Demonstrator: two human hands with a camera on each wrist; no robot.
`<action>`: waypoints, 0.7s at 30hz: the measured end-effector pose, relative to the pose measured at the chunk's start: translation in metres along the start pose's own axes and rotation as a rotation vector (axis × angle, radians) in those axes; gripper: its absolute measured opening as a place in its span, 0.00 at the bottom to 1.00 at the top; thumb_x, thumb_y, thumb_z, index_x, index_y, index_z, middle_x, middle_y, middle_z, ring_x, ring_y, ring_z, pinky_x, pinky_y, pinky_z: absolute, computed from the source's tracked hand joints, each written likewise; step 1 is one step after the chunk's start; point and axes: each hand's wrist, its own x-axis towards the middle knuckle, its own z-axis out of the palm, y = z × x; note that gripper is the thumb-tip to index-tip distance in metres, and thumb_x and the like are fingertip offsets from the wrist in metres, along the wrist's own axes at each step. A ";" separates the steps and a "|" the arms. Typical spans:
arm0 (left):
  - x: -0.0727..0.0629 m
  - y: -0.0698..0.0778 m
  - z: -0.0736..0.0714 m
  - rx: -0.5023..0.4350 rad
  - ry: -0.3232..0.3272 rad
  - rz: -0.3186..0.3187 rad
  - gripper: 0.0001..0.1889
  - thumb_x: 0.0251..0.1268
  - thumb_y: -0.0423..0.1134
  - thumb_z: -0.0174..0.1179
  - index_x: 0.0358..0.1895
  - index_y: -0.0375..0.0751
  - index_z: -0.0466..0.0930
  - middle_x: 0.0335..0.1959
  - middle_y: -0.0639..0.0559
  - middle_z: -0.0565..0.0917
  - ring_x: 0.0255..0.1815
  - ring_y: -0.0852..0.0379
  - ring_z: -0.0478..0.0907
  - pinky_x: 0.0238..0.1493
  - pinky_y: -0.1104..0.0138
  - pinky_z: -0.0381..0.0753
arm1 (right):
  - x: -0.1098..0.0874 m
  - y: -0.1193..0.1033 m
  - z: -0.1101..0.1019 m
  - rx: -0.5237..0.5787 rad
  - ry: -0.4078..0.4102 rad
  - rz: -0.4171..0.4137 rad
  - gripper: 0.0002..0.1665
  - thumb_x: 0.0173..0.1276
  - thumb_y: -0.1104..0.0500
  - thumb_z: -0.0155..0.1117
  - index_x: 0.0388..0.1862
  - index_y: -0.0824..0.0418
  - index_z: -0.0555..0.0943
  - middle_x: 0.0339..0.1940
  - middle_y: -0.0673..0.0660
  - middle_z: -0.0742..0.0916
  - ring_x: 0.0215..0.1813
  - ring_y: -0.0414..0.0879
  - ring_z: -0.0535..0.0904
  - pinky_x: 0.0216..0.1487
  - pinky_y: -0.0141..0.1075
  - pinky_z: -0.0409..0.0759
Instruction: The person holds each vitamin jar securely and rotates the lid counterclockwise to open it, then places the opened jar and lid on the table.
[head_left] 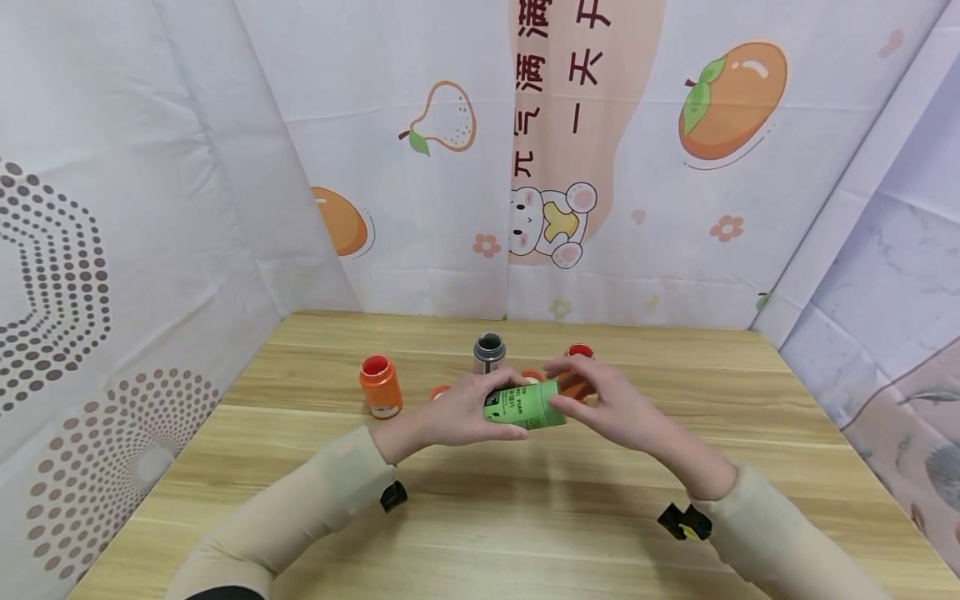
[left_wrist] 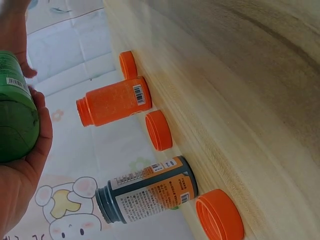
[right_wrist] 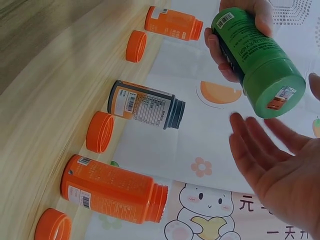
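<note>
My left hand (head_left: 459, 414) grips a green bottle (head_left: 513, 407) around its body, tilted on its side above the table. Its green cap (right_wrist: 275, 87) points toward my right hand (head_left: 621, 410). That hand has its fingers spread around the cap end; in the right wrist view the fingertips (right_wrist: 240, 122) are just short of the cap, holding nothing. Behind the hands stand an uncapped grey bottle (head_left: 490, 353) and an uncapped orange bottle (right_wrist: 112, 189), the latter partly hidden by my right hand in the head view. Another uncapped orange bottle (head_left: 381, 388) stands at the left.
Orange caps lie on the wooden table (head_left: 525, 517) among the bottles: one cap (right_wrist: 136, 46) by the left orange bottle, a second cap (right_wrist: 100, 131) by the grey one, a third cap (right_wrist: 52, 225) past the right orange one. A printed curtain (head_left: 420, 208) hangs behind the table.
</note>
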 end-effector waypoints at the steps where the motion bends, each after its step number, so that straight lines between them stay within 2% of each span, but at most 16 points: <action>1: 0.000 0.000 0.000 -0.004 -0.002 0.001 0.28 0.57 0.51 0.70 0.59 0.50 0.71 0.49 0.57 0.79 0.42 0.60 0.75 0.40 0.66 0.78 | 0.001 0.000 0.000 -0.002 -0.015 0.029 0.24 0.68 0.55 0.66 0.60 0.61 0.75 0.45 0.52 0.83 0.45 0.44 0.81 0.43 0.38 0.81; 4: 0.000 0.000 0.000 -0.016 -0.003 0.006 0.28 0.57 0.51 0.70 0.60 0.50 0.71 0.49 0.58 0.79 0.43 0.60 0.75 0.40 0.65 0.78 | 0.001 0.000 0.002 -0.022 -0.043 0.090 0.25 0.69 0.52 0.65 0.60 0.61 0.75 0.42 0.52 0.84 0.41 0.43 0.81 0.41 0.37 0.81; 8: 0.000 0.000 0.001 -0.021 -0.003 0.010 0.29 0.57 0.50 0.70 0.61 0.51 0.71 0.49 0.59 0.78 0.43 0.60 0.76 0.40 0.66 0.78 | 0.001 -0.001 0.002 -0.030 -0.052 0.114 0.22 0.68 0.52 0.66 0.57 0.60 0.77 0.37 0.51 0.83 0.36 0.43 0.80 0.36 0.36 0.81; 13: 0.000 0.000 0.002 -0.028 -0.004 0.012 0.28 0.57 0.50 0.70 0.61 0.52 0.71 0.49 0.59 0.78 0.43 0.60 0.76 0.40 0.66 0.78 | 0.001 -0.002 0.003 -0.004 -0.043 0.101 0.19 0.66 0.54 0.68 0.53 0.59 0.79 0.36 0.49 0.83 0.36 0.43 0.80 0.37 0.36 0.81; 21: 0.001 0.002 0.001 -0.034 0.009 -0.005 0.27 0.58 0.48 0.70 0.60 0.52 0.72 0.48 0.60 0.78 0.41 0.60 0.76 0.39 0.66 0.79 | -0.002 -0.003 0.002 0.049 -0.023 0.051 0.23 0.62 0.56 0.72 0.54 0.60 0.78 0.42 0.51 0.82 0.41 0.44 0.81 0.42 0.34 0.81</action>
